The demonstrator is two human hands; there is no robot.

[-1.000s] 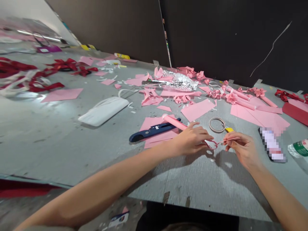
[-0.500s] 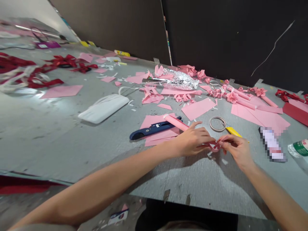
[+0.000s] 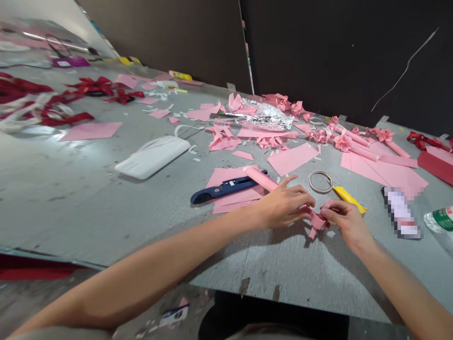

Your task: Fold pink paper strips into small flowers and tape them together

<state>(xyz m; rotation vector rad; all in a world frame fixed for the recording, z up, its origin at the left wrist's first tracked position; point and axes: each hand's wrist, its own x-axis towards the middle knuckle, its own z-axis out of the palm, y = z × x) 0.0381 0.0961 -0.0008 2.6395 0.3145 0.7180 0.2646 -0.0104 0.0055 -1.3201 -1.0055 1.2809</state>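
Between my hands is a folded piece of pink paper (image 3: pixel 316 221), with a short strip of it pointing down toward the table. My left hand (image 3: pixel 285 204) is closed on its left end, the index finger lifted away. From the right, the thumb and fingers of my right hand (image 3: pixel 343 218) pinch its other side. A rolled pink paper tube (image 3: pixel 261 178) lies just beyond my left hand, over a dark blue cutting tool (image 3: pixel 226 188) on pink sheets (image 3: pixel 216 178). Past my right hand are a roll of tape (image 3: pixel 320 182) and a yellow cutter (image 3: pixel 349 199).
A phone (image 3: pixel 401 212) with a blurred screen and a bottle (image 3: pixel 440 219) lie at the right. Pink paper flowers (image 3: pixel 342 141) and crumpled foil (image 3: pixel 272 117) lie toward the dark wall. A white pouch-like object (image 3: pixel 154 158) and red ribbons (image 3: pixel 94 87) are at the left.
The pink paper has turned between my fingers, so a wider folded face and a downward strip now show. My right hand has shifted very slightly; the table items stay put.
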